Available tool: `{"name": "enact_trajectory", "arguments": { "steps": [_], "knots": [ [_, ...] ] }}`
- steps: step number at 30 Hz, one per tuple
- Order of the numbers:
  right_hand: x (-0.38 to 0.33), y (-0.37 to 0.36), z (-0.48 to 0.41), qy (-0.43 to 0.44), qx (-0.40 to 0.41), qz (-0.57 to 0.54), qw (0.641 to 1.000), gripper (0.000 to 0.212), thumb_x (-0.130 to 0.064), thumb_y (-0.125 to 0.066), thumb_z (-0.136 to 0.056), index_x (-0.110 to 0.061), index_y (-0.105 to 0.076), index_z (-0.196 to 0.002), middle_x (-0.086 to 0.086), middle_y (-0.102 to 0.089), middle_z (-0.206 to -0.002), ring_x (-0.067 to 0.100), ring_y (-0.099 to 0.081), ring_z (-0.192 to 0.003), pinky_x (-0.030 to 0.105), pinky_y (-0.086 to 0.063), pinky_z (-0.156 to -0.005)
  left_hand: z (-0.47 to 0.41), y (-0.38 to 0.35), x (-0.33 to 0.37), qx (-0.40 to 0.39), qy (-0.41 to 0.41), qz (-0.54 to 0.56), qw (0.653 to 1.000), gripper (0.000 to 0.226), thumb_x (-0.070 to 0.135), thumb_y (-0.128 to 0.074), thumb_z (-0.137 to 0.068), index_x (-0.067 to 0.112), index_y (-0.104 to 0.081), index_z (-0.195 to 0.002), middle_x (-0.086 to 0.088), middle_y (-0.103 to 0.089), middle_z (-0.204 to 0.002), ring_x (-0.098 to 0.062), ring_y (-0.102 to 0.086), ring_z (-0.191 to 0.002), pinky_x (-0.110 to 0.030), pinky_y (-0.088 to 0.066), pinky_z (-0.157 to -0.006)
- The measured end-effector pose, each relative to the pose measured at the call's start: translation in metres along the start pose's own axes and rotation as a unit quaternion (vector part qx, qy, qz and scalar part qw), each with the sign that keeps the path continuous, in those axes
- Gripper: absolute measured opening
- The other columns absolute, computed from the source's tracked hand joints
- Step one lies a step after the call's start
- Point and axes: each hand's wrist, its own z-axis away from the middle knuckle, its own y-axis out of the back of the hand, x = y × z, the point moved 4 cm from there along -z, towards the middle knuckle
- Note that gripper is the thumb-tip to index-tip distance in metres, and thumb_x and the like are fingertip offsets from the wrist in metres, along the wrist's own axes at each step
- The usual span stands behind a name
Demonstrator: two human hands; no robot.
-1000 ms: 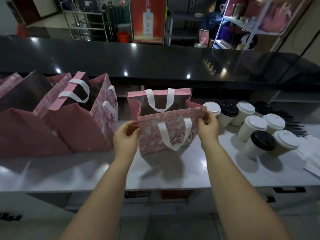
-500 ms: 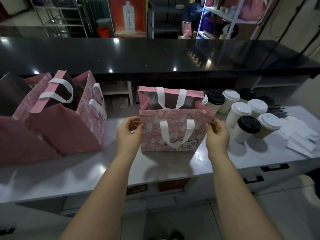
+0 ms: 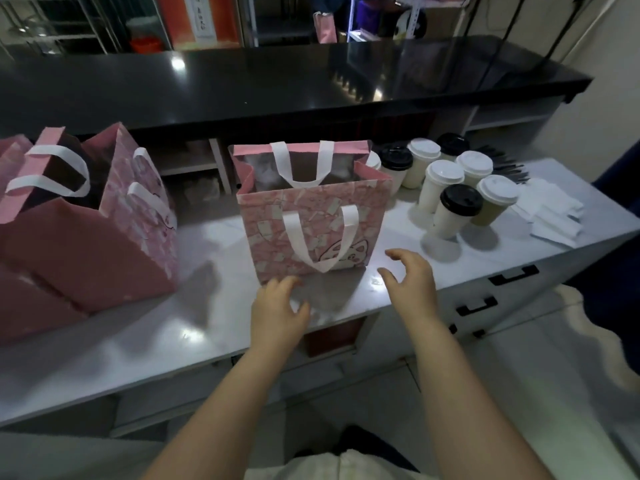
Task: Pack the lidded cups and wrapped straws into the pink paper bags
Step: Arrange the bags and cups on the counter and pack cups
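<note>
One long white worktop [image 3: 194, 327] carries everything, with a glossy black counter [image 3: 277, 84] raised behind its far edge. At the worktop's left end stands a group of larger pink bags [image 3: 86, 258], mouths open, white handles flopped over. At the middle, near the front edge, one pink paper bag [image 3: 311, 233] stands upright and open with white ribbon handles and a cartoon print on its near face; inside looks dark, contents can't be told. Toward the right end, close behind and beside that bag, sits a cluster of lidded cups [image 3: 445, 188], upright, some with white lids and some with black, one half hidden behind the bag. The wrapped straws [image 3: 550, 216] lie in a white pile at the right end just past the cups, with dark sticks [image 3: 502, 164] behind them. The left hand [image 3: 278, 306] hovers at the bag's near left bottom corner, fingers loosely spread, holding nothing; whether it touches the bag is unclear. The right hand [image 3: 412, 282] is off the near right corner, apart from the bag, fingers splayed and slightly bent, holding nothing.
</note>
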Motion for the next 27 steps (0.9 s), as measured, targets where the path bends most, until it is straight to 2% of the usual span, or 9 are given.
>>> {"name": "enact_trajectory", "arguments": {
  "steps": [2,4,10,13,18,23,27],
  "knots": [
    [0.008,0.01,0.012,0.017,-0.014,0.054,0.998,0.029,-0.011,-0.07,-0.086,-0.012,-0.066,-0.114,0.003,-0.064,-0.116,0.025,-0.05,-0.113,0.032,-0.04,-0.094,0.005,-0.024,0.025,-0.048,-0.062,-0.061,0.995,0.029,0.023,-0.066,-0.083,0.023,-0.067,-0.112,-0.001,-0.063,-0.109,-0.027,-0.055,-0.102,-0.039,-0.047,-0.083],
    [0.016,0.025,0.02,0.031,-0.02,0.101,0.994,0.027,-0.009,-0.069,-0.086,-0.011,-0.067,-0.113,0.005,-0.064,-0.114,0.027,-0.049,-0.113,0.03,-0.037,-0.093,0.008,-0.045,0.053,-0.076,-0.116,-0.098,0.985,0.029,0.028,-0.063,-0.086,0.026,-0.066,-0.115,0.002,-0.062,-0.114,-0.026,-0.053,-0.105,-0.038,-0.043,-0.084],
    [0.038,0.081,0.019,0.048,0.005,0.182,0.982,0.03,-0.006,-0.07,-0.083,-0.01,-0.067,-0.112,0.005,-0.064,-0.11,0.029,-0.051,-0.111,0.036,-0.041,-0.092,-0.006,-0.09,0.125,-0.085,-0.198,-0.106,0.971,0.033,0.026,-0.067,-0.083,0.026,-0.066,-0.117,0.003,-0.062,-0.114,-0.025,-0.051,-0.113,-0.04,-0.036,-0.091],
    [0.055,0.098,0.006,0.04,0.013,0.187,0.981,0.034,-0.003,-0.072,-0.079,-0.01,-0.067,-0.112,0.007,-0.064,-0.111,0.031,-0.052,-0.11,0.041,-0.043,-0.092,-0.016,-0.115,0.147,-0.101,-0.201,-0.117,0.967,0.034,0.028,-0.065,-0.084,0.027,-0.065,-0.119,0.004,-0.061,-0.116,-0.024,-0.049,-0.114,-0.04,-0.033,-0.093],
    [0.092,0.116,-0.041,0.036,-0.037,0.2,0.978,0.038,-0.012,-0.07,-0.084,-0.015,-0.063,-0.122,0.003,-0.059,-0.121,0.026,-0.046,-0.119,0.038,-0.038,-0.1,-0.048,-0.159,0.174,-0.112,-0.177,-0.149,0.966,0.039,0.034,-0.059,-0.087,0.03,-0.059,-0.126,0.008,-0.057,-0.124,-0.021,-0.043,-0.121,-0.038,-0.03,-0.096],
    [0.112,0.134,-0.118,0.06,-0.046,0.205,0.976,0.047,-0.021,-0.071,-0.082,-0.021,-0.058,-0.127,0.001,-0.053,-0.127,0.025,-0.042,-0.121,0.039,-0.035,-0.1,-0.105,-0.181,0.21,-0.05,-0.139,-0.154,0.977,0.041,0.031,-0.062,-0.086,0.026,-0.06,-0.126,0.003,-0.058,-0.124,-0.025,-0.043,-0.122,-0.04,-0.03,-0.094],
    [0.113,0.125,-0.175,0.082,-0.068,0.245,0.964,0.063,-0.033,-0.07,-0.079,-0.026,-0.045,-0.136,0.001,-0.04,-0.141,0.026,-0.031,-0.129,0.041,-0.029,-0.104,-0.154,-0.189,0.225,-0.01,-0.077,-0.165,0.983,0.043,0.029,-0.064,-0.084,0.023,-0.059,-0.127,-0.002,-0.057,-0.126,-0.028,-0.042,-0.121,-0.041,-0.029,-0.095]
  ]
}}
